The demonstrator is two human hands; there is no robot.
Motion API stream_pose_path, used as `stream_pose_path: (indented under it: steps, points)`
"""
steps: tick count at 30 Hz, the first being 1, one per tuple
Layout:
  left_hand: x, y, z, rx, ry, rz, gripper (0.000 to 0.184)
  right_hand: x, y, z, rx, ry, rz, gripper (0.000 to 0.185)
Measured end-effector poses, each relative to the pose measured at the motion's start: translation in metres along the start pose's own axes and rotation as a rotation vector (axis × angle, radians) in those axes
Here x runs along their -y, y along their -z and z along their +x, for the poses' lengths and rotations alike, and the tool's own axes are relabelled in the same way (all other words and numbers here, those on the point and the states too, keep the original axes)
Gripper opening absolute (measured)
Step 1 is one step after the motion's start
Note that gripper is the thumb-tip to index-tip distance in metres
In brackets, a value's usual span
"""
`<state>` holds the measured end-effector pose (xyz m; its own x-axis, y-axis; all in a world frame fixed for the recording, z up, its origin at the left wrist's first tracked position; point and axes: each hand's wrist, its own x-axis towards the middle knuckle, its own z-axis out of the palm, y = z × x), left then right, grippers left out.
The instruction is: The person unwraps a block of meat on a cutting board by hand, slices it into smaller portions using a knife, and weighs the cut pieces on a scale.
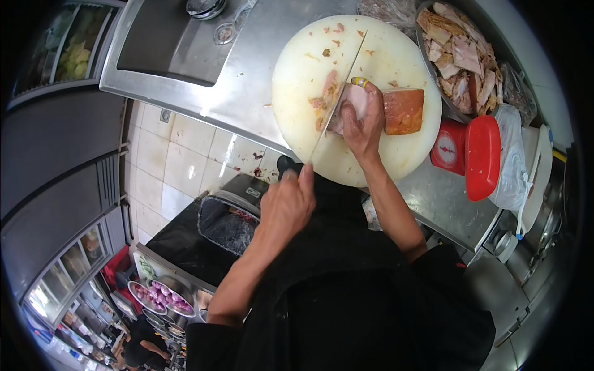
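In my left hand (288,198) is the handle of a long knife (352,68), its blade seen nearly edge-on across the round white cutting board (297,68). My right hand (366,117) is curled over a pale pink piece of meat (355,99), just right of the blade. A yellow band shows at one of its fingertips. Beside that hand, a block of meat with browned skin (403,111) lies on the board. Thin meat scraps (325,102) lie left of the blade, and small crumbs are scattered around. Fingers partly hide the held piece's underside.
A metal bowl heaped with cut meat (464,55) stands at the board's upper right. Below it sits a red scale (448,148). At upper left is a steel sink (167,37). A black-lined bin (226,226) stands behind the left arm. Another person (142,346) is far off.
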<state>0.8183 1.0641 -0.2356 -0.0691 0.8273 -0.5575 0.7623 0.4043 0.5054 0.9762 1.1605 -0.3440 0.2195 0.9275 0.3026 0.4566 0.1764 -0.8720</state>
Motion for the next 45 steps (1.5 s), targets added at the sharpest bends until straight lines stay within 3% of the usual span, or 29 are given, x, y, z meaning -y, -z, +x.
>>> stream_pose_path:
  steps: [4, 7, 8, 11, 12, 15, 18, 20, 22, 27, 31, 34, 36, 38, 42, 45]
  points:
    - [0.000, -0.013, 0.026, -0.080, -0.084, 0.045, 0.054, 0.001, 0.000, 0.000, 0.015, -0.006, -0.017, 0.044]
    - [0.014, -0.004, -0.005, -0.020, -0.203, 0.102, 0.057, 0.002, -0.001, -0.001, 0.009, 0.006, -0.012, 0.045]
    - [0.018, -0.001, -0.015, 0.051, 0.072, 0.066, 0.060, 0.001, 0.000, 0.000, 0.006, 0.008, -0.008, 0.045]
    - [0.020, -0.007, -0.012, 0.094, 0.110, 0.084, 0.063, 0.001, -0.001, 0.001, 0.002, 0.059, -0.045, 0.045]
    - [0.027, -0.017, 0.004, 0.092, 0.018, 0.089, 0.063, 0.000, -0.001, 0.000, -0.007, 0.036, -0.020, 0.045]
    - [0.006, -0.019, 0.029, 0.027, 0.058, 0.090, 0.063, -0.005, -0.002, -0.001, -0.001, -0.003, -0.001, 0.046]
    - [0.033, -0.022, 0.007, 0.027, -0.120, 0.193, 0.066, -0.006, -0.002, 0.000, 0.000, 0.031, -0.010, 0.045]
    - [0.048, -0.017, -0.018, 0.034, -0.090, 0.205, 0.066, -0.003, 0.001, 0.005, 0.026, 0.019, -0.016, 0.044]
    - [0.053, -0.005, -0.037, 0.027, 0.138, 0.105, 0.067, 0.000, 0.004, 0.002, 0.049, 0.008, -0.057, 0.044]
    - [0.039, 0.004, -0.002, -0.084, 0.053, 0.074, 0.065, 0.011, 0.025, -0.014, 0.218, 0.055, -0.160, 0.044]
    - [0.033, 0.025, 0.013, -0.087, 0.009, -0.071, 0.063, 0.033, 0.035, -0.006, 0.225, 0.025, -0.082, 0.034]
    - [0.038, 0.039, 0.008, -0.121, -0.031, -0.189, 0.071, 0.040, 0.033, 0.042, 0.169, 0.115, -0.142, 0.034]
    - [0.053, 0.046, 0.009, -0.063, 0.070, -0.246, 0.075, 0.021, 0.012, 0.083, 0.140, 0.213, -0.203, 0.037]
    - [0.074, 0.048, 0.009, -0.027, 0.133, -0.340, 0.082, -0.012, -0.017, 0.119, 0.246, 0.213, -0.340, 0.040]
    - [0.099, 0.054, -0.015, 0.019, 0.204, -0.495, 0.081, -0.012, -0.032, 0.131, 0.769, 0.056, -0.529, 0.048]
    - [0.121, 0.046, -0.030, 0.043, 0.273, -0.579, 0.079, 0.040, -0.016, 0.096, 0.930, 0.053, -0.511, 0.049]
